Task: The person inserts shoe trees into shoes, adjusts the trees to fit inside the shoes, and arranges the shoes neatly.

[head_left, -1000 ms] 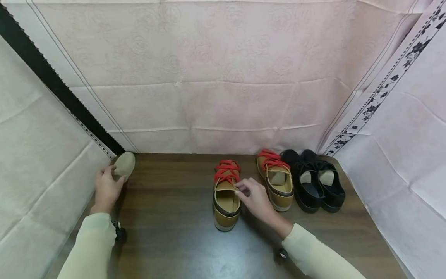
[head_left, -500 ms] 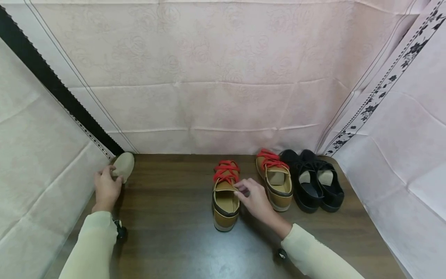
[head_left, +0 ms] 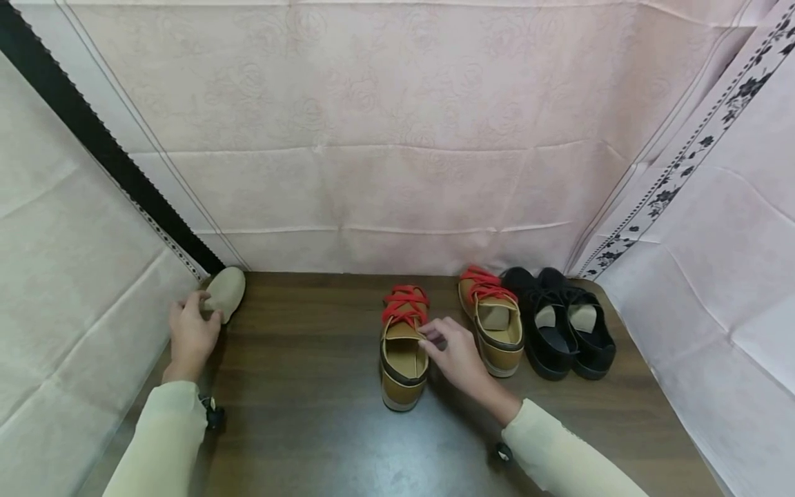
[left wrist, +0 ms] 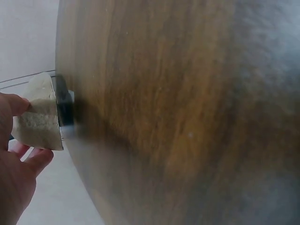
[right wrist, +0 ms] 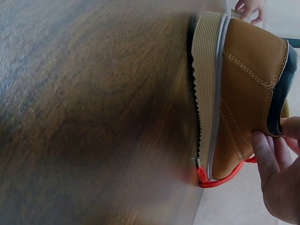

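Observation:
At the far left corner my left hand pinches a beige rounded piece, which looks like a shoe insert. In the left wrist view the insert stands on edge by the table, with fingers on both sides of it. My right hand pinches the side rim of the opening of a tan shoe with red laces. That shoe sits flat, toe pointing away. In the right wrist view its tan side and thick ridged sole show, with the fingertips at its collar.
A second tan shoe with red laces stands to the right, a pale insert inside. Beside it are two black shoes, also with pale inserts. Pale cloth rises behind the wooden tabletop and along both sides.

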`<act>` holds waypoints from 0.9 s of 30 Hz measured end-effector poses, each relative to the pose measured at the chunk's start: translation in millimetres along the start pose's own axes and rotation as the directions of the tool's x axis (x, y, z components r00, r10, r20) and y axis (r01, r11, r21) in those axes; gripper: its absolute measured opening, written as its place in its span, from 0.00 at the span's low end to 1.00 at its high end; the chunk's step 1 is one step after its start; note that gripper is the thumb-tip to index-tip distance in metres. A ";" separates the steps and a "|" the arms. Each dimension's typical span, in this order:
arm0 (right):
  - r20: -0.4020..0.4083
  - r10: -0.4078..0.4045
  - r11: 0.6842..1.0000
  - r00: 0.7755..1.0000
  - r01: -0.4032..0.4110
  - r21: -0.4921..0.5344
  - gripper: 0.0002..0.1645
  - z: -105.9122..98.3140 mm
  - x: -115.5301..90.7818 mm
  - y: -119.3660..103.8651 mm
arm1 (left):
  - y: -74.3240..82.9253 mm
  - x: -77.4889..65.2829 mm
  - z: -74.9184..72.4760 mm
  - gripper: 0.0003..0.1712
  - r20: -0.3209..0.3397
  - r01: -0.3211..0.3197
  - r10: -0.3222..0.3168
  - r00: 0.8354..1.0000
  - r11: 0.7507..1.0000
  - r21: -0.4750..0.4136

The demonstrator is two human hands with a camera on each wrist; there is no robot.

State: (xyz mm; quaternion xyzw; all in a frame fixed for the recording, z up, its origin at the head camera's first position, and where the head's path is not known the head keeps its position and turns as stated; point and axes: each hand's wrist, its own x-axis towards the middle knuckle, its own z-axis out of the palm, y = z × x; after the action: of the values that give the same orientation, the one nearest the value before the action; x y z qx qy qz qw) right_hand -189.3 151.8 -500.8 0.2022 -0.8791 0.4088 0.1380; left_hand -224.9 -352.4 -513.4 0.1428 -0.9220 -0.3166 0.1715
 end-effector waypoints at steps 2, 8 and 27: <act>-0.004 -0.003 1.000 1.000 0.003 0.004 0.11 0.1 0.2 -0.1 | 2.1 -2.9 -1.0 0.26 -0.012 -0.022 0.022 1.000 1.000 -0.001; -0.009 -0.022 1.000 1.000 0.022 0.008 0.11 0.7 0.5 0.3 | 9.3 -12.1 -1.5 0.25 -0.056 -0.056 0.056 0.997 0.998 0.008; -0.024 -0.016 1.000 1.000 0.015 -0.023 0.12 1.8 0.5 1.9 | 48.1 -46.2 -8.2 0.23 -0.065 -0.132 0.131 0.989 0.991 -0.008</act>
State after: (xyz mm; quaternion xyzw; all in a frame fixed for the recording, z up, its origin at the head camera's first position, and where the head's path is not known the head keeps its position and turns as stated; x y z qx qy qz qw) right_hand -190.7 151.4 -503.0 0.2025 -0.8804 0.4002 0.1543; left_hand -187.4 -303.1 -487.3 0.0908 -0.9214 -0.3055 0.2224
